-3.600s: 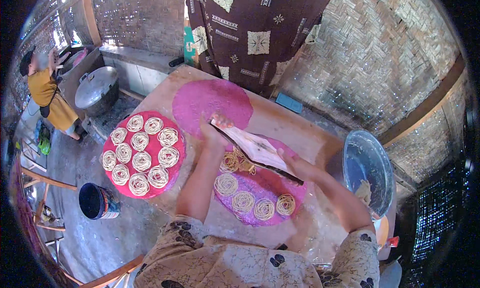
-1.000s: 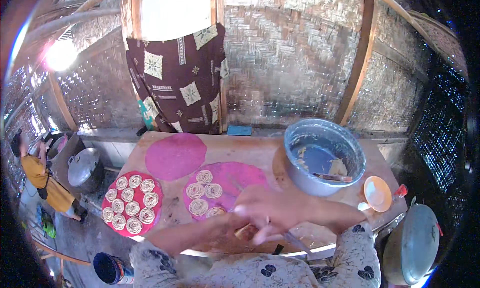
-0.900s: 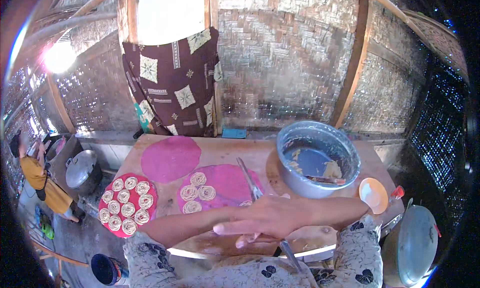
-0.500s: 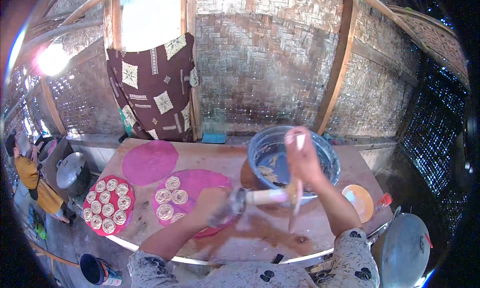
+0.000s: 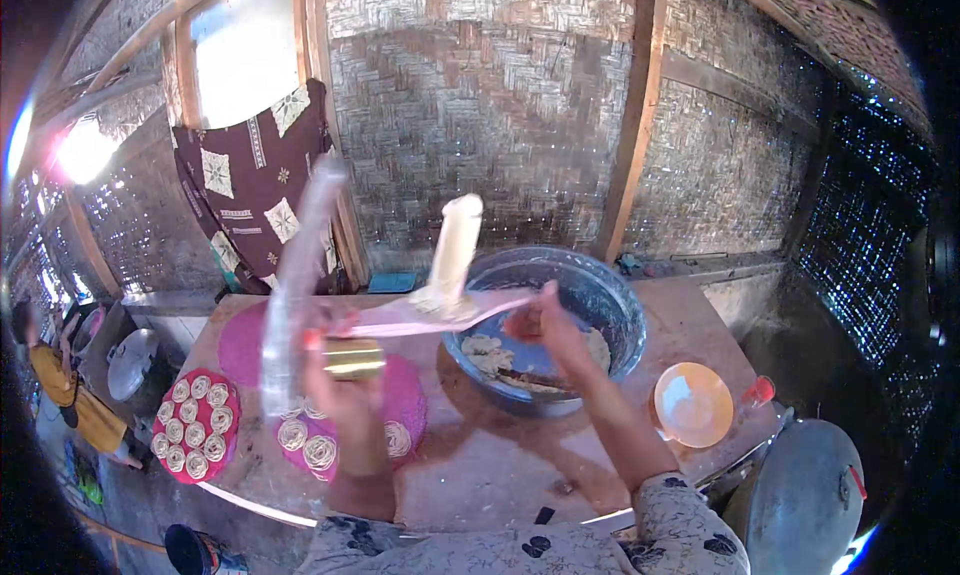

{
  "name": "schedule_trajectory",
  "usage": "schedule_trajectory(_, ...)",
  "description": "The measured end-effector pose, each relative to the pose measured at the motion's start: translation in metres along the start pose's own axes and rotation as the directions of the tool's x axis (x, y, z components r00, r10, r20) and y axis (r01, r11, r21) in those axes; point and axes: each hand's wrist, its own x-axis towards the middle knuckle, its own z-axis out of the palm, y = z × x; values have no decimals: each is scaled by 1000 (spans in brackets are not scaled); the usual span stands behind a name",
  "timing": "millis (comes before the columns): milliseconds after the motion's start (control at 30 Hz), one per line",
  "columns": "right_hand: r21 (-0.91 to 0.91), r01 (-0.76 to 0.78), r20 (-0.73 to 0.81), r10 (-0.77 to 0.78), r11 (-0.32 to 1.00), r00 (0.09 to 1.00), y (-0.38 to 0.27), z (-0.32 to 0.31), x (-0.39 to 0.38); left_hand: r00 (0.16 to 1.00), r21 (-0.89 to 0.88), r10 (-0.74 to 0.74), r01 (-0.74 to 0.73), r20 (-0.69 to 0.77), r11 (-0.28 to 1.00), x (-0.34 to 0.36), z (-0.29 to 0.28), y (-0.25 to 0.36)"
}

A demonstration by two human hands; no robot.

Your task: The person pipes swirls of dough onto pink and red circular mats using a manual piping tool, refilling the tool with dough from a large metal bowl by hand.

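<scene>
My left hand (image 5: 340, 395) is closed around a gold-coloured metal cylinder (image 5: 355, 358), with a long, blurred silvery bar (image 5: 298, 265) rising beside it. My right hand (image 5: 555, 335) grips the end of a pale pink board (image 5: 400, 317) above a blue tub (image 5: 620, 335); an upright cream cylinder (image 5: 452, 245) with a rough, pale base stands on the board. Pale dough-like lumps lie in the tub. Behind my left hand, pink round sheets (image 5: 408, 405) lie on the table, one bearing several pale noodle nests (image 5: 319, 452).
A red sheet with noodle nests (image 5: 196, 430) sits left on the table (image 5: 490, 475). An orange bowl (image 5: 693, 403) and red-lidded container (image 5: 760, 391) are right, a large metal pot (image 5: 800, 495) beyond. A person in mustard clothing (image 5: 80, 395) stands far left near pots (image 5: 130, 365).
My hands have moved apart and up: the right now holds the board's end over the tub, the left the gold cylinder. The upright cream cylinder has come into clear view.
</scene>
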Motion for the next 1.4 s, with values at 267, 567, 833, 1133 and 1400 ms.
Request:
schedule_trajectory(267,-919,313,143,537,-240,832,45,-60,24,830,288,-528,558,-181,778,4,-26,-37)
schedule_trajectory(567,-907,347,267,313,-237,911,-44,-47,20,502,148,-840,865,-206,480,-52,-95,-154)
schedule_trajectory(833,-973,232,222,288,-1,932,94,-74,63,525,85,-823,850,-218,520,-53,-87,-168)
schedule_trajectory(1133,-959,206,274,437,197,857,72,-57,41,565,169,-777,825,-279,539,-59,-91,-173)
schedule_trajectory(1400,-957,229,278,341,176,898,-43,-77,-21,626,595,-752,690,-205,413,-5,-73,-116)
